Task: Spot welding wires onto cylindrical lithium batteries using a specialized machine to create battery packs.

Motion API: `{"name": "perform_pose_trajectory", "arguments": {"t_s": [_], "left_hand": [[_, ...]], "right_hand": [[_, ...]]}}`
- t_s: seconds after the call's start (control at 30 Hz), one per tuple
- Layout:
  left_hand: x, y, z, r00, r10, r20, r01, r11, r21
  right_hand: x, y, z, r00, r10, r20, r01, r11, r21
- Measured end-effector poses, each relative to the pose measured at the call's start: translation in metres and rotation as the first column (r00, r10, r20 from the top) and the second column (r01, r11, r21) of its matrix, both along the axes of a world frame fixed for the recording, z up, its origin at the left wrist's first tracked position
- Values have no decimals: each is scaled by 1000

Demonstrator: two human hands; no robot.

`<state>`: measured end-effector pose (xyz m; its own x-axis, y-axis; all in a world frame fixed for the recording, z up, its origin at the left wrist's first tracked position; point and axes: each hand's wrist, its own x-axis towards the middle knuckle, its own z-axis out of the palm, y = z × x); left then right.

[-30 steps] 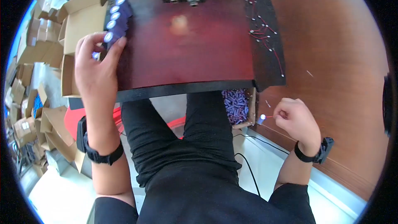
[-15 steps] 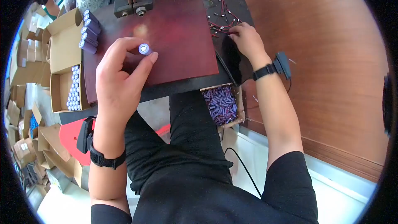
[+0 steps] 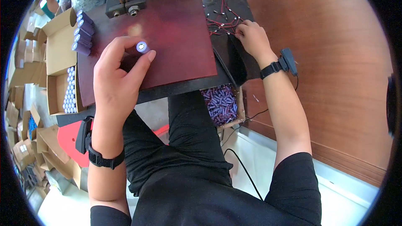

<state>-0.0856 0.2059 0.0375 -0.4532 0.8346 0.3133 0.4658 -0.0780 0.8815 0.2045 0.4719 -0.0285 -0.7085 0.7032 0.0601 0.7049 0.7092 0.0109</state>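
L. hand (image 3: 118, 70): thumb & index pinch purple cylindrical cell (image 3: 142, 47) over maroon board (image 3: 180, 33); pale end faces camera, long axis approx. along line of sight. R. hand (image 3: 254, 39) at red-wire leads (image 3: 221, 25); fingertips hidden, grip unclear. Held cell: no lead visible; row cells (image 3: 85, 33) & carton cells (image 3: 70, 95) prob. pending, lower-box cells (image 3: 220, 105) prob. done.

Here I am in a workshop: bench machine (image 3: 125, 3) ahead, loose red wires (image 3: 222, 25), cardboard cartons (image 3: 23, 150) heaped left!

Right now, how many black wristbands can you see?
2: the left wristband, strapped just behind your left hand, and the right wristband, just behind your right hand. Neither looks hidden.
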Motion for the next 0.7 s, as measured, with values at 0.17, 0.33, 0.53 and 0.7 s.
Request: {"name": "perform_pose_trajectory", "arguments": {"t_s": [0.17, 0.33, 0.53, 0.7], "left_hand": [[0, -1, 6, 1000, -12, 22, 12, 1000, -15], [-2, 0, 8, 993, -59, -99, 54, 997, -57], [-6, 3, 18, 998, -44, -51, 38, 993, -107], [-7, 5, 18, 999, -37, -15, 35, 991, -126]], "right_hand": [[6, -6, 50, 993, 99, -58, -88, 982, 168], [3, -39, 124, 985, 78, -151, -52, 984, 168], [-16, -99, 145, 928, 77, -365, -71, 997, 31], [-29, -134, 133, 586, -65, -808, -232, 942, -244]]}}
